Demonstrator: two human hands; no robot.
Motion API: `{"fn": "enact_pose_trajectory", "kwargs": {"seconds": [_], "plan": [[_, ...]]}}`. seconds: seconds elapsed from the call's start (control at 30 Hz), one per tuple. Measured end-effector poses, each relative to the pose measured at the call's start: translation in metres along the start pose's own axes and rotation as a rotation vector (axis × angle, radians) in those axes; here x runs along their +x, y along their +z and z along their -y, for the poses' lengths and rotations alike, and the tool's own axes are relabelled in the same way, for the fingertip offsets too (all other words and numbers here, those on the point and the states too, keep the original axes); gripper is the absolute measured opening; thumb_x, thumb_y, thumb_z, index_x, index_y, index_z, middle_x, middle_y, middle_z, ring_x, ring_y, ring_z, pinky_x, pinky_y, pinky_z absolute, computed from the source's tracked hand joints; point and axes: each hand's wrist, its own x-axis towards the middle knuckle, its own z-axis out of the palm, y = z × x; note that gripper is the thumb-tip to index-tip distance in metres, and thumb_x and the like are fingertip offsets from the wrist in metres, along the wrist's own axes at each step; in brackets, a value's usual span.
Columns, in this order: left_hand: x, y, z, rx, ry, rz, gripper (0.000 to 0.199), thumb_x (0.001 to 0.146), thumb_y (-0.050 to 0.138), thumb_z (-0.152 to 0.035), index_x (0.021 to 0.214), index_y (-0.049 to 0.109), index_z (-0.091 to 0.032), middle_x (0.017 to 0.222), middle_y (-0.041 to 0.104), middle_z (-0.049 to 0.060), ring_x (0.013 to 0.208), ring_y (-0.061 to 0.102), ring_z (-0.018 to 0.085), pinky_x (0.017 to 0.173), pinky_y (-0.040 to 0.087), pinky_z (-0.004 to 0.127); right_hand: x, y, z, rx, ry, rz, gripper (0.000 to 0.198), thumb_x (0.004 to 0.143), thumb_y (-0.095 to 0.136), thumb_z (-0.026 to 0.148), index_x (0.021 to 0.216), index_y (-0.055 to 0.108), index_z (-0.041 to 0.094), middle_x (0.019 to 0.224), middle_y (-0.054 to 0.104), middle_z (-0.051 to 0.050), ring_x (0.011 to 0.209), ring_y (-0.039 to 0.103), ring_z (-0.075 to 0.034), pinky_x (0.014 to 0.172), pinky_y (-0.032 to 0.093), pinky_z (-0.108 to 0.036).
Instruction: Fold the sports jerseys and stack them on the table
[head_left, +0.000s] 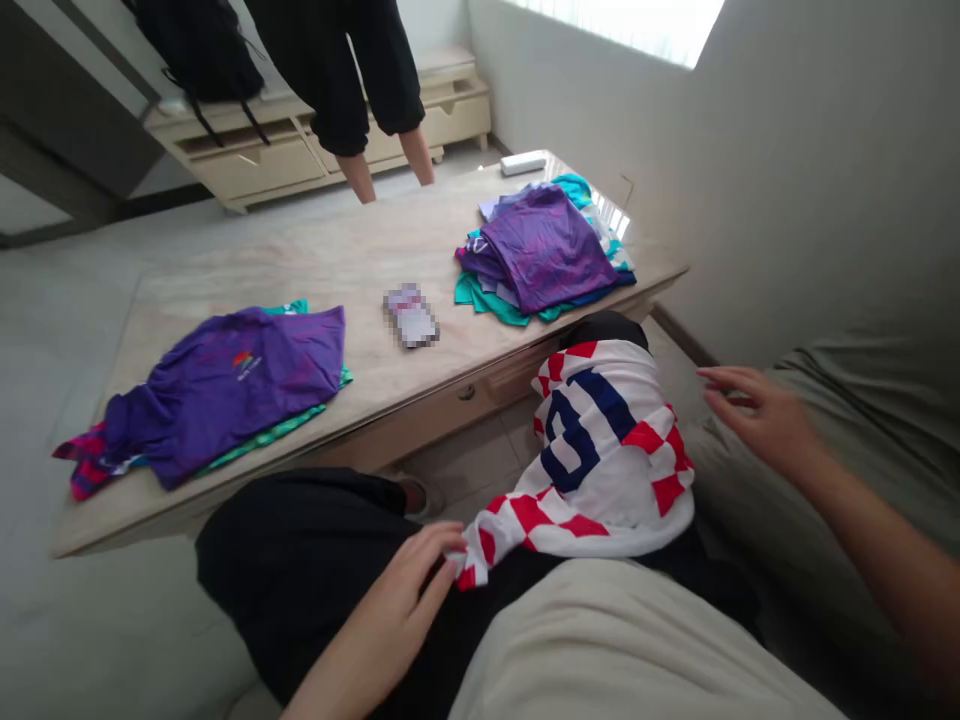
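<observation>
Left hand [397, 590]: flat on the black-clad lap, fingers together, fingertips pressing the near corner of the checked shirt [600, 450]; nothing gripped.
Right hand [754, 415]: raised just right of the shirt, fingers loosely spread and half curled, empty, not touching the cloth.
Checked shirt: red-and-white squares with a dark blue number, draped over the right knee, lower edge trailing toward the left hand, in front of the counter's near edge.
Counter [360, 260]: pale stone-look top with a drawer knob under the near edge.
Folded stack [225, 395]: purple shirt on top, green and pink layers beneath, at the counter's left end.
Loose pile [544, 250]: purple shirt over teal and blue garments, at the counter's right end, well apart from the folded stack.
Small object [411, 316]: blurred, between the two heaps.
White box [523, 163]: at the far corner of the counter.
Other person [367, 110]: bare lower legs and dark clothing beyond the far edge of the counter.
Backpack [199, 50]: black, on a low cream cabinet behind.
</observation>
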Motion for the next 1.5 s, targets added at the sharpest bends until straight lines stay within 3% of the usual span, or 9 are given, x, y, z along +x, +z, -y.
{"fn": "enact_pose_trajectory", "kwargs": {"seconds": [0.13,0.3,0.43,0.67,0.87,1.07,1.23,1.33,1.5], "plan": [[0.054,0.033,-0.031,0.163,0.166,-0.064,0.038,0.094,0.058,-0.045,0.127,0.068,-0.03,0.137,0.064,0.01,0.132,0.053,0.033,0.116,0.035,0.049,0.002,0.003,0.052,0.14,-0.287,0.357,0.04,0.092,0.065,0.042,0.13,0.068,0.029,0.131,0.064,-0.009,0.12,0.06,-0.025,0.105,0.048,-0.039],[0.112,0.087,-0.05,0.087,0.251,-0.001,0.038,0.096,0.055,-0.038,0.13,0.065,-0.024,0.134,0.066,0.012,0.126,0.059,0.031,0.107,0.044,0.043,-0.003,0.009,0.067,0.021,-0.375,0.555,0.036,0.086,0.072,0.045,0.118,0.075,0.029,0.106,0.071,-0.008,0.102,0.063,-0.027,0.095,0.05,-0.042],[0.119,0.102,-0.044,0.136,0.293,0.028,0.036,0.092,0.061,-0.034,0.125,0.065,-0.023,0.128,0.067,0.012,0.114,0.065,0.028,0.097,0.049,0.038,-0.005,0.009,0.072,-0.043,-0.417,0.534,0.021,0.091,0.066,0.041,0.098,0.078,0.025,0.089,0.07,-0.007,0.088,0.062,-0.024,0.083,0.05,-0.037],[0.1,0.09,-0.039,0.273,0.23,0.063,0.02,0.082,0.07,-0.035,0.099,0.074,-0.025,0.102,0.075,0.009,0.093,0.069,0.029,0.078,0.048,0.033,0.006,-0.013,0.077,0.041,-0.363,0.409,0.025,0.097,0.055,0.041,0.099,0.071,0.022,0.104,0.074,-0.007,0.095,0.069,-0.021,0.085,0.053,-0.032],[0.085,0.034,-0.054,0.146,0.358,-0.216,0.021,0.089,0.057,-0.019,0.084,0.076,-0.027,0.084,0.076,0.004,0.077,0.069,0.024,0.065,0.043,0.027,0.031,-0.044,0.11,-0.09,-0.476,0.132,0.021,0.096,0.055,0.034,0.095,0.071,0.02,0.086,0.076,-0.002,0.069,0.068,-0.014,0.065,0.05,-0.023],[0.054,-0.06,-0.09,0.234,0.535,-0.585,0.027,0.096,0.056,-0.032,0.077,0.073,-0.023,0.055,0.06,-0.001,0.05,0.052,0.016,0.053,0.03,0.026,0.077,-0.079,0.2,-0.162,-0.645,-0.281,0.022,0.097,0.058,0.039,0.094,0.075,0.026,0.072,0.07,0.001,0.055,0.056,-0.012,0.059,0.044,-0.025],[0.03,-0.124,-0.132,0.331,0.713,-0.948,0.024,0.089,0.066,-0.031,0.068,0.072,-0.023,0.059,0.06,0.003,0.063,0.052,0.021,0.058,0.032,0.028,0.123,-0.095,0.276,-0.183,-0.75,-0.435,0.036,0.097,0.054,0.055,0.097,0.076,0.026,0.066,0.063,0.002,0.058,0.055,-0.012,0.065,0.041,-0.026],[0.018,-0.144,-0.147,0.273,0.726,-1.0,0.031,0.089,0.067,-0.035,0.061,0.065,-0.021,0.064,0.062,0.005,0.071,0.054,0.022,0.064,0.037,0.028,0.148,-0.096,0.306,-0.234,-0.752,-0.334,0.046,0.095,0.051,0.061,0.089,0.076,0.023,0.062,0.06,0.002,0.054,0.052,-0.011,0.062,0.038,-0.026],[0.017,-0.15,-0.144,0.082,0.434,-1.01,0.056,0.096,0.052,-0.053,0.052,0.041,-0.02,0.047,0.037,-0.004,0.048,0.032,0.012,0.05,0.024,0.027,0.178,-0.07,0.317,0.067,-0.537,0.427,0.054,0.081,0.064,0.071,0.076,0.072,0.018,0.06,0.062,-0.001,0.052,0.051,-0.011,0.05,0.035,-0.024]]}}
